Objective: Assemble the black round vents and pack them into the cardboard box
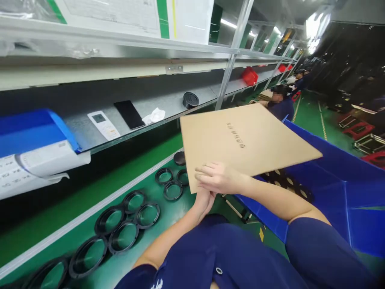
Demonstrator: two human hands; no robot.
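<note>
One long metal shelf rack [230,72] spans the upper part of the frame, running back toward the upper right. Below it, a green tabletop [172,218] slants from the lower left toward the centre, and a big blue box [325,168] opens at the right, dark pieces with pale round centres [289,182] inside it.

A flat brown cardboard sheet [246,140], printed with a short line of dark characters too blurred to read, is held up right of centre, tilted, its far right corner over the blue box. Both hands are at its near left end: the right hand [217,176] holds it with fingers close together across the top face, while the left hand [206,200] grips from below, directly under the right, its fingers mostly hidden.

Farther back, at the upper right, a co-worker in a dark blue top [282,109] sits beside the rack.

A blue folder [30,132] lies on the shelf at the left edge. Nine black rings [101,221] of graded size line the tabletop, bigger toward the lower left, with a black disc [179,158] beyond them. On the shelf above lie a black smartphone [129,114], a white remote control [104,125], a crumpled tissue [155,115] and a round black cap [191,100].
</note>
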